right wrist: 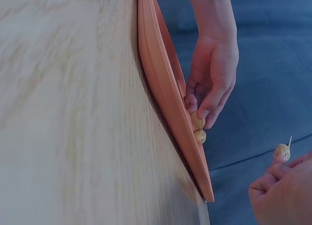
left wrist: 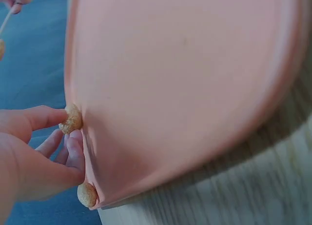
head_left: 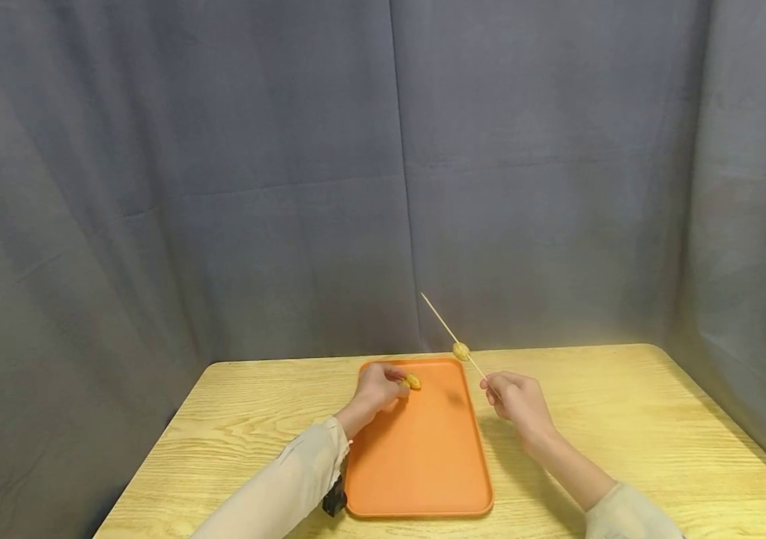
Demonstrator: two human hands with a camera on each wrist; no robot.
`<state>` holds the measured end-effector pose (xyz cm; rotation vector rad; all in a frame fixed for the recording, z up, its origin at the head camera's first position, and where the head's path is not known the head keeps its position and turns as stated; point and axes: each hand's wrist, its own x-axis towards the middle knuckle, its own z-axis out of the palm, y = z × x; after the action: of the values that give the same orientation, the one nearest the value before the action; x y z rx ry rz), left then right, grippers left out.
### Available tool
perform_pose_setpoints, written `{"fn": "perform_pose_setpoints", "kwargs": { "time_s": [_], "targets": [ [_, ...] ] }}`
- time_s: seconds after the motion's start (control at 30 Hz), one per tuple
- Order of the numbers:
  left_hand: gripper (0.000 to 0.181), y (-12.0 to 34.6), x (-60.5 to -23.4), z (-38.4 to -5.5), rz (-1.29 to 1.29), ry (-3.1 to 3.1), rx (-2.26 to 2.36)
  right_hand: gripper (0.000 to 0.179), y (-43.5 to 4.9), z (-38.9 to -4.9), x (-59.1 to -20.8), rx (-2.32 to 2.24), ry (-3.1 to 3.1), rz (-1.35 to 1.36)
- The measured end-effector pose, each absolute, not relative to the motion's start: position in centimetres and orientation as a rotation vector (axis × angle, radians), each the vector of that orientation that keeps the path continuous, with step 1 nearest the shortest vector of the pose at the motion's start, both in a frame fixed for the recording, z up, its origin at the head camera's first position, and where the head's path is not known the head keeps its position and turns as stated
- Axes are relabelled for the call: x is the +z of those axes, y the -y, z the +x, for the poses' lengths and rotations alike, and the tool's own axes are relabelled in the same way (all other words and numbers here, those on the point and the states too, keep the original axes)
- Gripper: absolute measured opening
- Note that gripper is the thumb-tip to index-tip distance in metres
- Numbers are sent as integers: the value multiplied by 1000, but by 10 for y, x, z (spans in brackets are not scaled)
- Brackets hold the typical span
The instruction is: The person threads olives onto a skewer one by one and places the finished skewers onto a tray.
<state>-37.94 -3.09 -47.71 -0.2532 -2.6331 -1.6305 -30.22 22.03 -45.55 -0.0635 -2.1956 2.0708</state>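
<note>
My right hand [head_left: 516, 398] grips a thin wooden skewer [head_left: 438, 318] by its lower part, above the tray's right side. A wrinkled golden-brown ball [head_left: 461, 351] is threaded on the skewer, with bare stick above and below it. At the far end of the orange tray [head_left: 423, 464], my left hand [head_left: 377, 385] pinches a similar ball [left wrist: 72, 119] between thumb and fingers. Another loose ball [left wrist: 87, 194] lies close by on the tray, near those fingers. The balls' exact kind cannot be told.
The tray lies on a light wood-grain table [head_left: 254, 427]. A black object [head_left: 335, 498] shows under the left sleeve beside the tray. Grey curtains [head_left: 302, 187] hang behind the table and along both sides.
</note>
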Motion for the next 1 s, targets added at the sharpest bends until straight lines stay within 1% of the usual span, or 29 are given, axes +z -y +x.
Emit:
{"fn": "perform_pose_setpoints", "kwargs": {
  "time_s": [0.23,0.47,0.8,1.0],
  "targets": [
    [34,38,-470,-374,-209,2523,-1985,18,-221,-300,-453,2060,2216,-77],
    [39,44,-458,-367,-298,2355,-2303,18,-223,-293,-449,2037,2271,-28],
    [39,53,-449,-351,-291,2175,-2525,19,-223,-277,-443,1981,2350,63],
    [40,57,-449,-345,-300,2081,-2584,21,-223,-267,-443,1959,2401,53]
  ]
}}
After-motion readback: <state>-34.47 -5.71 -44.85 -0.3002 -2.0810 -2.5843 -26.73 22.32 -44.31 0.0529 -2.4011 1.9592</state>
